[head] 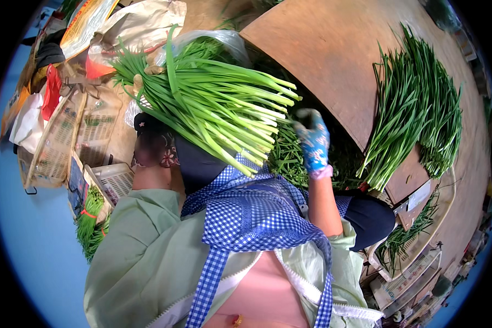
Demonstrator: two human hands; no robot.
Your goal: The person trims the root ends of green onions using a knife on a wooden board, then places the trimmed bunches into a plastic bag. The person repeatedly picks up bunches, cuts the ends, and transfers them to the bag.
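Note:
A large bunch of garlic chives (213, 98) lies across my lap area, pale stalk ends to the right and leafy tips to the left. My left hand (138, 84) grips it near the leafy end; tan glove fingertips show between the leaves, and the rest of the hand is hidden. A dark floral cuff covers that wrist. To the right of the stalk ends is my right hand (313, 139), in a blue floral glove with greyish fingertips. Its thumb and fingers are curled with a gap between them, somewhat blurred. Loose green trimmings (289, 158) lie below, between my knees.
A brown board (311, 53) stands ahead, with more chive bunches (410, 110) laid on its right side. Plastic crates (98, 123) and banded chives (91, 213) are at left. A clear plastic bag (225, 41) and a woven sack (143, 24) lie beyond. Another crate (430, 246) sits at right.

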